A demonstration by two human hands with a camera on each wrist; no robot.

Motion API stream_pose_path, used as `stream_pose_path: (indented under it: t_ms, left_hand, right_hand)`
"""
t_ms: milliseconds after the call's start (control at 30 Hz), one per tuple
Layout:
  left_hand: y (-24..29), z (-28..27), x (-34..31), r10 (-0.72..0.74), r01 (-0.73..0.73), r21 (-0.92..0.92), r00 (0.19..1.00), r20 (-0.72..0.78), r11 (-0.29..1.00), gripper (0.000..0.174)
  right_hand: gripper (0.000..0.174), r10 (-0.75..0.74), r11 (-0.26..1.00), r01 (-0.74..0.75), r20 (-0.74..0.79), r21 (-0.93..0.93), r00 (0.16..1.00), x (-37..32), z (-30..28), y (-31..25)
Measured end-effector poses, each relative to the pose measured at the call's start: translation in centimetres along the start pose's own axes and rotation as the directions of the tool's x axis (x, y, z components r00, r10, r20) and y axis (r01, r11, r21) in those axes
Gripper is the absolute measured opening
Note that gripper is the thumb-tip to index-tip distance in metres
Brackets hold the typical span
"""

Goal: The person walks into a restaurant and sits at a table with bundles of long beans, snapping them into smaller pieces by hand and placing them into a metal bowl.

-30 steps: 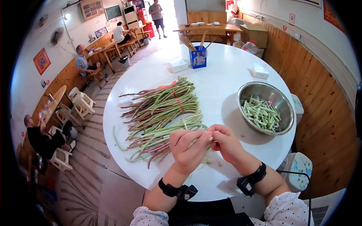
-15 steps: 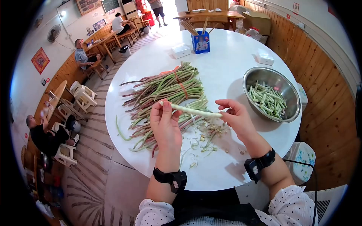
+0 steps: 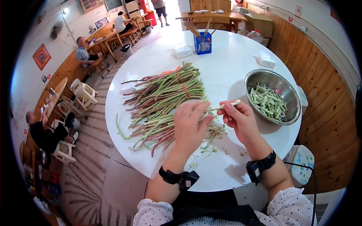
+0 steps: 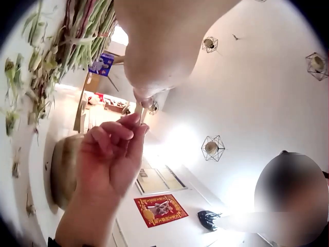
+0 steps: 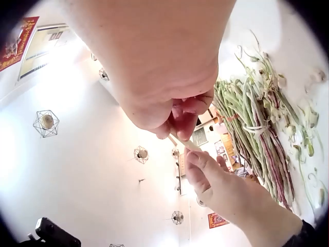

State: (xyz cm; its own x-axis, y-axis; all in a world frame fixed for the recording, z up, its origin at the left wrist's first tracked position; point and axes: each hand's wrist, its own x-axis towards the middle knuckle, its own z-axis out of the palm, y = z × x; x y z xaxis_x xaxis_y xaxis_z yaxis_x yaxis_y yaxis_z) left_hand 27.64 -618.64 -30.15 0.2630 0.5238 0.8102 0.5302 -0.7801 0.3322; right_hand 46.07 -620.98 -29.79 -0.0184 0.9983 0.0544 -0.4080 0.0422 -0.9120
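Observation:
A pale green stem (image 3: 215,108) runs between the two hands above the round white table (image 3: 226,177). The right hand (image 3: 241,122) pinches it near its right end between thumb and fingers. At its other end the left hand (image 3: 190,126) holds it with thumb and fingertips; in the right wrist view the left hand (image 5: 226,190) pinches the pale stem (image 5: 191,146). Bundles of long green and purple stems (image 3: 166,94) lie left of and behind the hands. Peelings and scraps (image 3: 215,132) are scattered beneath the hands.
A steel bowl (image 3: 298,109) of cut stem pieces stands at the right. A blue box of chopsticks (image 3: 203,44) and two white tissue packs (image 3: 183,51) stand farther back. Stools (image 3: 301,165) flank the table; several people sit or stand in the room.
The hands have drawn closer together, the left moving right and turning so its back faces up. The stem, held out lengthwise between them before, is now mostly covered by the fingers.

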Motion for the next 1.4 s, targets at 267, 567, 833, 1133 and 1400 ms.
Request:
stream_pose_path:
  t_ms: [267, 567, 833, 1133, 1400]
  left_hand:
    - [0.3, 0.8, -1.0, -0.181, 0.163, -0.202, 0.981, -0.076, 0.966, 0.014]
    - [0.4, 0.3, -1.4, -0.507, 0.35, -0.622, 0.857, -0.088, 0.7, 0.018]
    - [-1.6, -0.3, -0.6, -0.71, 0.541, -0.803, 0.666, 0.228, 0.249, 0.018]
    - [-0.9, 0.7, -1.3, -0.563, 0.712, -0.703, 0.585, 0.583, 0.012, 0.022]
    - [-1.0, 1.1, -1.5, -0.582, 0.736, -0.673, 0.581, 0.569, 0.077, 0.021]
  right_hand:
    - [0.019, 0.106, 0.989, -0.108, 0.03, 0.097, 0.994, -0.3, 0.2, -0.1]
    - [0.017, 0.354, 0.864, -0.37, 0.112, 0.34, 0.929, 0.0, 0.3, 0.8]
    - [0.022, 0.161, 0.983, -0.152, -0.082, 0.101, 0.984, 0.4, -0.5, -0.3]
    - [0.015, -0.225, 0.877, 0.256, 0.123, -0.407, 0.967, -0.1, 0.9, 2.1]
    - [0.011, -0.326, 0.63, 0.4, 0.241, -0.666, 0.914, -1.0, 1.4, 2.7]
